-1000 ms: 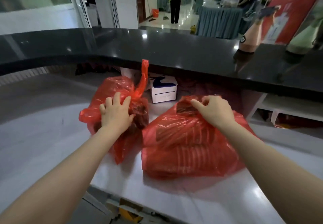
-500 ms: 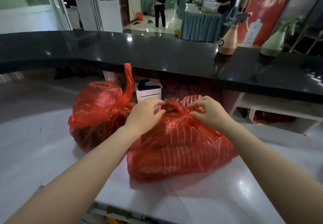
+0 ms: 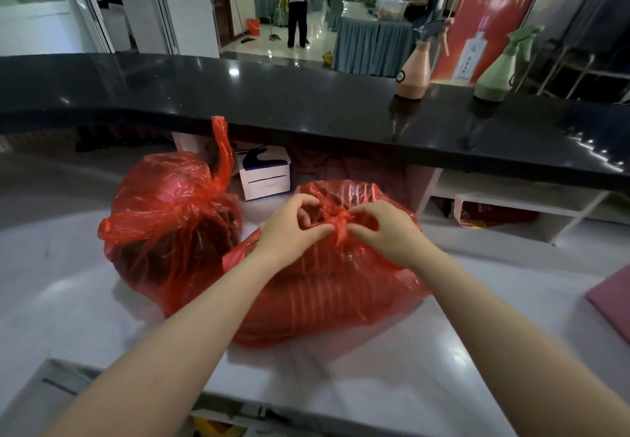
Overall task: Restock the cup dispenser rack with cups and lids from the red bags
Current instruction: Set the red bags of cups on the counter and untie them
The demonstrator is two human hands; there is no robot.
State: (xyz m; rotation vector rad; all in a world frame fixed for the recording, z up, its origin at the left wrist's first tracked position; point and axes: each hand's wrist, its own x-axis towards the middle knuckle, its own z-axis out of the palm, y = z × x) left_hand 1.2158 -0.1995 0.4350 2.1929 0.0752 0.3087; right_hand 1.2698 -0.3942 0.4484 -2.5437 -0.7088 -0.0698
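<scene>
Two tied red plastic bags lie on the white counter (image 3: 392,378). The right red bag (image 3: 327,293) shows ribbed stacks through its film; its knot (image 3: 339,223) sits at the top. My left hand (image 3: 289,228) and my right hand (image 3: 381,228) both pinch at that knot from either side. The left red bag (image 3: 170,218) stands beside it, tied, with a handle sticking up. No cup dispenser rack is in view.
A white box (image 3: 264,177) sits behind the bags under the raised black bar top (image 3: 272,102). A pink spray bottle (image 3: 414,72) and a green spray bottle (image 3: 496,75) stand on that top. A pink pad (image 3: 613,300) lies at the right edge. White shelves (image 3: 511,198) are at right.
My left hand left the left bag and joined my right hand at the right bag's knot. The view has tilted up and shifted slightly.
</scene>
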